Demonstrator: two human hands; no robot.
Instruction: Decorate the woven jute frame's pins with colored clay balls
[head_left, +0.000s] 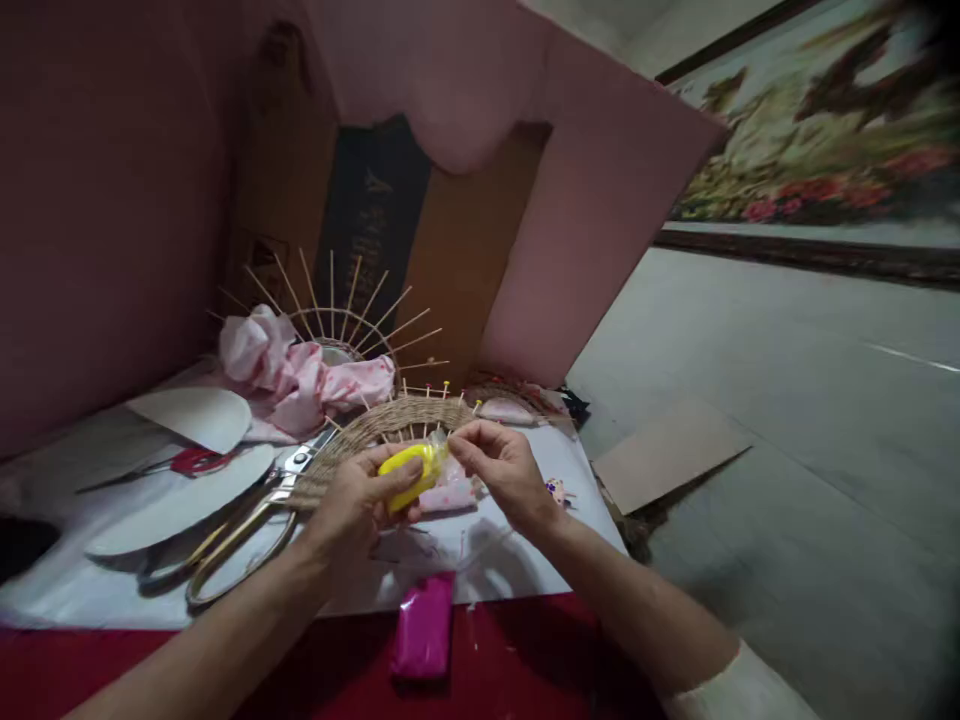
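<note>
A bright yellow packet (pixel 405 478), perhaps modelling clay in clear plastic, is gripped by my left hand (pixel 367 490) between thumb and fingers. My right hand (pixel 506 470) pinches the clear wrapper (pixel 441 450) at the packet's upper right end. Behind both hands curves a woven twine band (pixel 390 418) with sticks and coloured pins along its edge. A rolled piece of pink patterned cloth (pixel 450 496) lies just beneath the packet. Nearer to me, a shiny magenta packet (pixel 424 628) rests at the front of the table.
Large gold-handled scissors (pixel 247 530), white oval pieces (pixel 184 505) and red-handled scissors (pixel 201 461) lie at left. Bunched pink fabric (pixel 300 370) sits by a stick-framed woven piece (pixel 337 315). Pink board (pixel 585 200) and a cardboard box (pixel 480 240) stand behind.
</note>
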